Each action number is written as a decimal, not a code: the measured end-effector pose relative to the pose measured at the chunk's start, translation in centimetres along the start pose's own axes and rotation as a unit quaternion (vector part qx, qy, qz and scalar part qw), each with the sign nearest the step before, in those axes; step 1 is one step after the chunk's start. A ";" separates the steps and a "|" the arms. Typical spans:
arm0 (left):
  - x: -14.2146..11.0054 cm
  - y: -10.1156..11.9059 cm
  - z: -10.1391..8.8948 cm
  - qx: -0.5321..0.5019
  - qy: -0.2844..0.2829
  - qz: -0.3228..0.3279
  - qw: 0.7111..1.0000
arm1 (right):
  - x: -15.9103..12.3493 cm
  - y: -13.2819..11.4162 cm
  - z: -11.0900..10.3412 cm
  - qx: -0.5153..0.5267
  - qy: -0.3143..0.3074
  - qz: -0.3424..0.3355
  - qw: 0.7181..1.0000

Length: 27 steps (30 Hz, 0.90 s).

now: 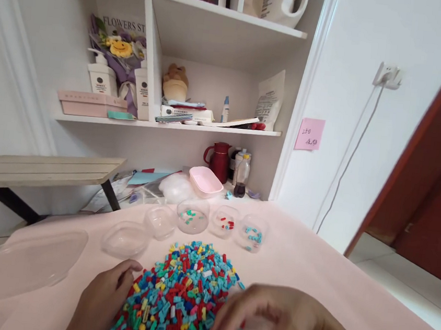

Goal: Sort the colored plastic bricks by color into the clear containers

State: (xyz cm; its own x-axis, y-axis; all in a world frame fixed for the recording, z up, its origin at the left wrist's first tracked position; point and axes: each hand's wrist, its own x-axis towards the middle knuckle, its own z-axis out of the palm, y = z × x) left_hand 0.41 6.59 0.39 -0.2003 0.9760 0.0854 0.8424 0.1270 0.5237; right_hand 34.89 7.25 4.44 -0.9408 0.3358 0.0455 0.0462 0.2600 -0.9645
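Bricks (187,287) lay at lower centre. The right hand (276,312), fingers bent, overlapped their right edge; the left hand (108,291), loosely curled, bordered their left. Either grip was indeterminable.

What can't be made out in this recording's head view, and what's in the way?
All in the head view:
Right hand: blurred fingers; whether it holds anything can't be told.
Left hand: most fingers hidden by the hand itself.
Brick pile: near end cut off by the bottom edge.
White jug: top cut off by the top edge.
Pump bottles: small print unreadable.
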 end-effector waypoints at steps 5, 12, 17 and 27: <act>0.4 -0.5 0.2 0.006 0.002 0.010 1.000 | -1.5 2.3 -2.8 -0.107 0.404 0.142 0.897; 0.7 -0.9 0.4 0.005 -0.006 0.010 1.000 | 0.2 4.1 -1.9 -0.417 0.346 0.244 0.804; 0.8 -0.9 0.4 0.007 -0.005 0.010 1.000 | 0.5 4.0 -1.3 -0.367 0.326 0.186 0.852; 1.1 -1.0 0.1 0.019 -0.012 -0.005 1.000 | -1.3 2.5 -2.9 -0.209 0.323 0.181 0.905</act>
State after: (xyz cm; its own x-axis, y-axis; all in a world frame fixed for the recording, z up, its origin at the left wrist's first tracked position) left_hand -0.54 7.52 -0.15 -0.1963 0.9787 0.0594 0.8588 0.1424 0.4922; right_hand 37.18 10.16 2.70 -0.4523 0.8916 0.0197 0.5621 0.3022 -0.7699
